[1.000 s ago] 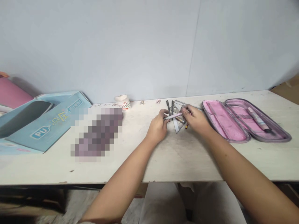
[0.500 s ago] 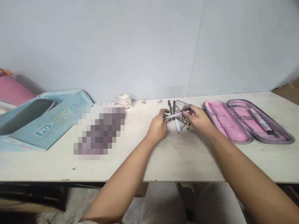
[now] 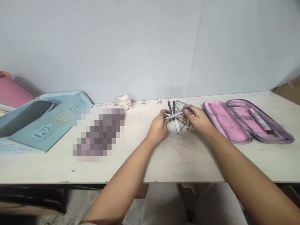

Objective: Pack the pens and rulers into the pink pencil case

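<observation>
A slim pale pen [image 3: 173, 115] is held level between my two hands, above a small pile of stationery. My left hand [image 3: 160, 123] is closed round its left end, and my right hand [image 3: 194, 116] pinches the right end. Beneath the pen lie a clear triangular ruler [image 3: 178, 127], two dark pens [image 3: 173, 107] and a pencil with a yellow-and-red end [image 3: 188, 125]; my fingers partly hide the pile. To the right, a pink pencil case [image 3: 239, 125] lies unzipped and spread flat, with a pale marker-like tube [image 3: 261, 122] in its right half.
A light blue box [image 3: 53, 125] with lettering stands at the left, a pink roll-like object [image 3: 15, 92] behind it. A blurred-out purplish item [image 3: 100, 132] lies left of centre. Near the wall are a crumpled paper cup [image 3: 124, 101] and a small pink sharpener-like piece [image 3: 159, 101].
Both hands keep hold of the pen and have barely moved. The whole view has shifted very slightly.
</observation>
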Motion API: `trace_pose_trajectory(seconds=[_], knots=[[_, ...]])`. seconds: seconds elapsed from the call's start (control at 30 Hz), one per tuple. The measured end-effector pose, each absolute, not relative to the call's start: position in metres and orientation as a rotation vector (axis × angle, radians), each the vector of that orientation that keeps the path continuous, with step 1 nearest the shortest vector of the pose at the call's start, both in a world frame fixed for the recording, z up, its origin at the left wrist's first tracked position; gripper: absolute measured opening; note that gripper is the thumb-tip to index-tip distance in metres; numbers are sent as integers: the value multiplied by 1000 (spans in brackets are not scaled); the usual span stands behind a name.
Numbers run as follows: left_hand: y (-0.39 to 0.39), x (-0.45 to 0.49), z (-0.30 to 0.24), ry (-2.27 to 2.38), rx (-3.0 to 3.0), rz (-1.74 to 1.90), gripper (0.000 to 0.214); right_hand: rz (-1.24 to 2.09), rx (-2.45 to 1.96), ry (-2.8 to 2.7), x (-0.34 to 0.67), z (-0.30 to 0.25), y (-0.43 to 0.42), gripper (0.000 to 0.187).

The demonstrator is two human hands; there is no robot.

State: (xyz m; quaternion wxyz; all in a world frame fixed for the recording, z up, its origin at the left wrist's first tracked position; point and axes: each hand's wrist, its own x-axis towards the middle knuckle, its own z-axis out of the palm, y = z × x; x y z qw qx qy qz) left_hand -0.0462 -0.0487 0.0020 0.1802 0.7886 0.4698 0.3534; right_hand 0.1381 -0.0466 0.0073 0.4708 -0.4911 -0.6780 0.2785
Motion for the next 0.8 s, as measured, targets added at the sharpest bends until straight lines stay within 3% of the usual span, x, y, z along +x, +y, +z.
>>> trace_pose_trajectory(seconds=[0.13, 0.23, 0.43, 0.57, 0.7, 0.8], knots=[[-49, -46, 2, 1329, 2239, 987, 33, 678, -1173, -1675, 138, 9, -47, 23], [-50, -45, 2, 1308, 2258, 975, 31, 588, -1293, -1691, 138, 9, -47, 31], [-49, -45, 2, 1340, 2230, 987, 31, 679, -1175, -1681, 138, 9, -47, 25], [-49, -45, 1, 1308, 2255, 982, 29, 589, -1307, -1681, 139, 8, -48, 32], [-48, -46, 0, 1336, 2256, 988, 32, 695, -1153, -1672, 137, 8, -49, 27], [-47, -47, 0, 1305, 2274, 967, 33, 569, -1247, -1708, 137, 8, -50, 24]])
